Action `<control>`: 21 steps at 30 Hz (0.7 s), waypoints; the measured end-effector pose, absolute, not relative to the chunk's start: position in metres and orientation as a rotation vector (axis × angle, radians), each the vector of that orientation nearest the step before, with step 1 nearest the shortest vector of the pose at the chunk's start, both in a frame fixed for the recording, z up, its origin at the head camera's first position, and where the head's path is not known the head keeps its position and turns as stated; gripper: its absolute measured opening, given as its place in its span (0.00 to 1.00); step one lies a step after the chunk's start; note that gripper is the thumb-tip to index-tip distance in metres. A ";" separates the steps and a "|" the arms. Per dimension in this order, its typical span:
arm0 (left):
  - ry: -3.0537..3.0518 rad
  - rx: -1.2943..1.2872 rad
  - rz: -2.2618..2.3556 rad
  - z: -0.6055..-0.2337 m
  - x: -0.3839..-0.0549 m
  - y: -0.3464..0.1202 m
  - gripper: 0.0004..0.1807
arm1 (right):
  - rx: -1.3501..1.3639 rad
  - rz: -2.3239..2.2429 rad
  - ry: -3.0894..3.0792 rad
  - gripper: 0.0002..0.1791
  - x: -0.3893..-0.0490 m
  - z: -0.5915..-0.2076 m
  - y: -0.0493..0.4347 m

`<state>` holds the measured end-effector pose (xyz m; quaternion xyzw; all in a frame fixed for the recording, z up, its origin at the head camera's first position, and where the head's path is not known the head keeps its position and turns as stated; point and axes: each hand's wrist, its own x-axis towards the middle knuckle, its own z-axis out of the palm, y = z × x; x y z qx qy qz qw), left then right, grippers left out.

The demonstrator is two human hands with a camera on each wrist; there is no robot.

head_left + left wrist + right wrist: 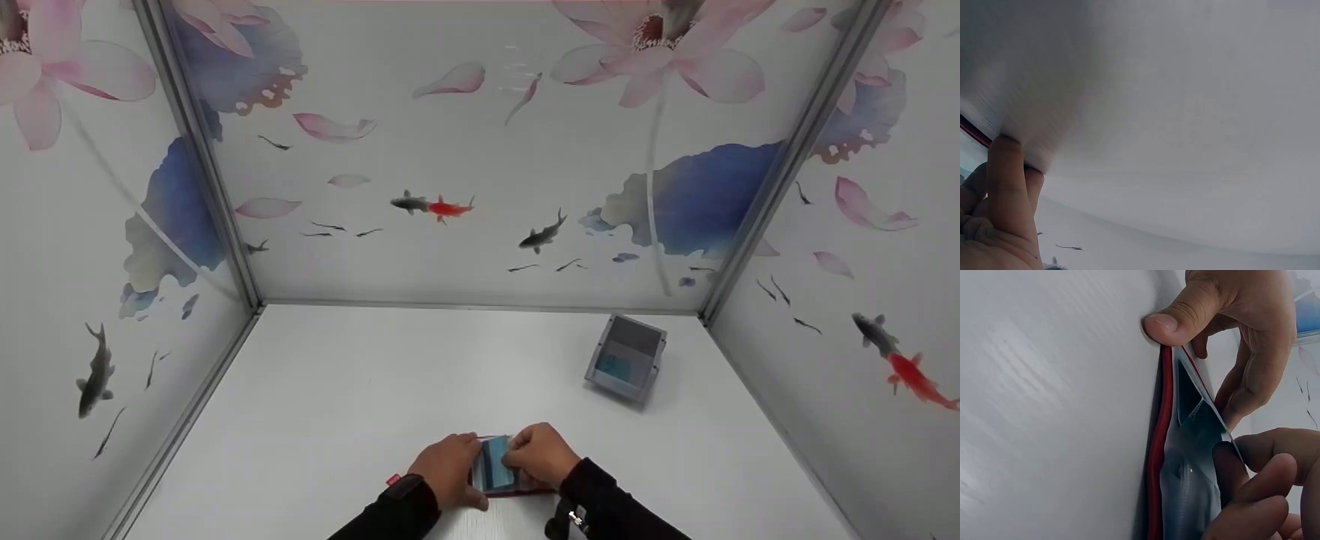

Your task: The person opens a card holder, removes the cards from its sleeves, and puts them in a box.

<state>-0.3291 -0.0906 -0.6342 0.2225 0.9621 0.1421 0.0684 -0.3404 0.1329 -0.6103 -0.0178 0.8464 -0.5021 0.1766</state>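
Observation:
A card holder (pixel 514 493) with a dark red cover and clear plastic sleeves lies open on the white table, near the front. My left hand (pixel 450 469) grips its left side, thumb at the near edge and fingers at the far edge. In the right wrist view, the left thumb (pixel 1163 328) presses at the end of the red edge (pixel 1154 478). My right hand (pixel 544 456) pinches a thin clear sleeve (pixel 1204 405) of the holder between thumb and fingers, lifting it at a slant. A blue card (pixel 497 461) shows in the holder between both hands.
Toward the back right of the white table (pixel 390 375) stands a grey plastic box (pixel 641 390) with a teal card-like piece (pixel 615 366) in it. White panels printed with lotus flowers and fish enclose the table at the back (pixel 480 262) and both sides.

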 end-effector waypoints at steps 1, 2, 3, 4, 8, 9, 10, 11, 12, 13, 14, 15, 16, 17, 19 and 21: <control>2.895 0.667 0.427 -0.634 -0.330 -0.091 0.54 | -0.054 -1.416 2.396 0.05 -0.340 -0.609 0.134; 2.892 0.661 0.427 -0.634 -0.330 -0.090 0.53 | -0.057 -1.413 2.395 0.05 -0.340 -0.609 0.135; 2.890 0.655 0.422 -0.634 -0.330 -0.090 0.53 | -0.059 -1.412 2.392 0.05 -0.340 -0.608 0.136; 2.889 0.652 0.416 -0.633 -0.331 -0.090 0.52 | -0.067 -1.410 2.393 0.04 -0.341 -0.607 0.137; 2.899 0.653 0.383 -0.632 -0.331 -0.089 0.50 | -0.113 -1.427 2.388 0.04 -0.343 -0.604 0.143; 2.904 0.655 0.374 -0.633 -0.331 -0.089 0.50 | -0.126 -1.435 2.388 0.04 -0.343 -0.602 0.145; 2.907 0.656 0.370 -0.633 -0.331 -0.089 0.50 | -0.133 -1.438 2.391 0.04 -0.344 -0.601 0.147; 2.907 0.653 0.371 -0.632 -0.332 -0.089 0.50 | -0.137 -1.444 2.391 0.04 -0.344 -0.599 0.148; 2.906 0.647 0.370 -0.632 -0.331 -0.088 0.50 | -0.138 -1.446 2.398 0.05 -0.344 -0.597 0.151; 2.901 0.636 0.376 -0.631 -0.331 -0.087 0.50 | -0.135 -1.446 2.406 0.05 -0.345 -0.595 0.153; 2.895 0.625 0.387 -0.630 -0.331 -0.087 0.50 | -0.126 -1.442 2.415 0.05 -0.345 -0.594 0.156; 2.891 0.614 0.398 -0.630 -0.331 -0.086 0.50 | -0.116 -1.441 2.420 0.05 -0.346 -0.592 0.159; 2.889 0.610 0.406 -0.629 -0.330 -0.086 0.49 | -0.107 -1.443 2.425 0.05 -0.346 -0.591 0.162; 2.889 0.609 0.411 -0.629 -0.330 -0.086 0.49 | -0.106 -1.453 2.428 0.05 -0.347 -0.589 0.166; 2.888 0.608 0.423 -0.629 -0.330 -0.086 0.49 | -0.102 -1.470 2.437 0.05 -0.349 -0.586 0.173; 2.896 0.625 0.409 -0.629 -0.329 -0.087 0.48 | -0.098 -1.487 2.453 0.06 -0.352 -0.581 0.180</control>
